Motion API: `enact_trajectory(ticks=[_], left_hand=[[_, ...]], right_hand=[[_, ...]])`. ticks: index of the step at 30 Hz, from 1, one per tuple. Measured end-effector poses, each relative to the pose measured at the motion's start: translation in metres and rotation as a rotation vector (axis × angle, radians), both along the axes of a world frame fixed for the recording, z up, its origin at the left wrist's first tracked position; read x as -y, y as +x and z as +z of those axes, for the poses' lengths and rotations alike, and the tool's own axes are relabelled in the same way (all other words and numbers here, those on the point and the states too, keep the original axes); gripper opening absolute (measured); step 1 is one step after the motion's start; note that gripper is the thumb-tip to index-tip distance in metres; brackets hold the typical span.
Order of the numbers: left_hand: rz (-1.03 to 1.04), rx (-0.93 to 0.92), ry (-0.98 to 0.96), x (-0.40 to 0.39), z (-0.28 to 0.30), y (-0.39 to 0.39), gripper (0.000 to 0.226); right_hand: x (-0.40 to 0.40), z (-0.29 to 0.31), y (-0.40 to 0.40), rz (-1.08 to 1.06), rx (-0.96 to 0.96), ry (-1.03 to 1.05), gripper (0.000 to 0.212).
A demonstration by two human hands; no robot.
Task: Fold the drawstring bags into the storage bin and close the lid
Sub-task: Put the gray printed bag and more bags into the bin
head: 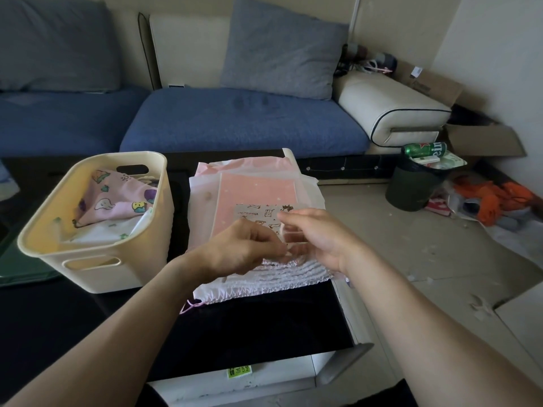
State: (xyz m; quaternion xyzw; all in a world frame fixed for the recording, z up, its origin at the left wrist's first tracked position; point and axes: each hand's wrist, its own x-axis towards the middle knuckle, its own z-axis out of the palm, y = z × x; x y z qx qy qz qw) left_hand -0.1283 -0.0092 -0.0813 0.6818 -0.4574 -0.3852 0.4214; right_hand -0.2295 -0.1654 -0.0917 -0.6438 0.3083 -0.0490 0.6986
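Note:
A cream storage bin stands open on the black table, left of centre, with a pink cartoon-print bag and white cloth inside. To its right lies a stack of pink and white drawstring bags, the gathered white top edge nearest me. A small beige bag with animal drawings rests on top of the stack. My left hand and my right hand meet over it, fingers pinching its near edge. No lid is in view.
The black table ends just right of the stack. A blue sofa runs behind it. On the floor at right stand a dark bin with a green can, orange clutter and cardboard boxes.

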Motion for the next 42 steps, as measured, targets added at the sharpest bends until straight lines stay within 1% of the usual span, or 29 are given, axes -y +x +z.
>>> enact_trajectory(ticks=[2, 3, 5, 7, 9, 11, 13, 15, 19, 25, 28, 33, 35, 38, 42], left_hand=[[0.099, -0.171, 0.036, 0.002, -0.003, 0.001, 0.030], [0.153, -0.244, 0.037, 0.004, -0.004, 0.000, 0.032], [0.243, -0.342, 0.020, 0.006, -0.005, 0.000, 0.036], [0.306, -0.373, -0.005, 0.008, -0.005, 0.001, 0.036], [0.330, -0.384, -0.020, 0.008, -0.004, 0.003, 0.035], [0.333, -0.392, -0.024, 0.008, -0.003, 0.003, 0.032], [0.347, -0.376, -0.028, 0.008, -0.003, 0.003, 0.032], [0.371, -0.357, -0.046, 0.008, -0.003, 0.001, 0.029], [0.405, -0.336, -0.091, 0.009, -0.004, 0.000, 0.024], [0.430, -0.266, -0.093, 0.008, -0.006, 0.000, 0.027], [0.446, -0.285, -0.083, 0.008, -0.005, 0.000, 0.027], [0.513, -0.353, -0.060, 0.010, -0.004, 0.001, 0.027], [0.517, -0.342, -0.062, 0.010, -0.005, 0.001, 0.026], [0.507, -0.296, -0.078, 0.009, -0.006, -0.001, 0.031], [0.473, -0.115, -0.107, 0.008, -0.005, -0.003, 0.033]], right_hand=[[-0.001, 0.005, 0.000, -0.023, 0.051, -0.099, 0.055], [-0.001, 0.008, -0.001, -0.036, 0.100, -0.170, 0.056], [0.002, 0.013, -0.005, -0.009, 0.204, -0.248, 0.041], [0.002, 0.016, -0.011, 0.104, 0.253, -0.296, 0.030], [0.002, 0.012, -0.015, 0.201, 0.237, -0.435, 0.026], [0.000, 0.007, -0.015, 0.217, 0.212, -0.594, 0.023], [0.000, 0.005, -0.013, 0.196, 0.233, -0.671, 0.017], [0.001, 0.004, -0.013, 0.165, 0.256, -0.706, 0.015], [0.000, 0.004, -0.013, 0.115, 0.277, -0.759, 0.029], [0.001, 0.005, -0.014, 0.109, 0.310, -0.836, 0.021], [-0.002, 0.005, -0.014, 0.071, 0.333, -0.877, 0.017], [-0.010, 0.008, -0.012, 0.033, 0.420, -1.026, 0.020], [-0.011, 0.007, -0.012, 0.047, 0.401, -1.024, 0.018], [-0.008, 0.004, -0.012, 0.074, 0.296, -0.958, 0.020], [-0.003, 0.001, -0.014, 0.089, 0.210, -0.877, 0.025]])
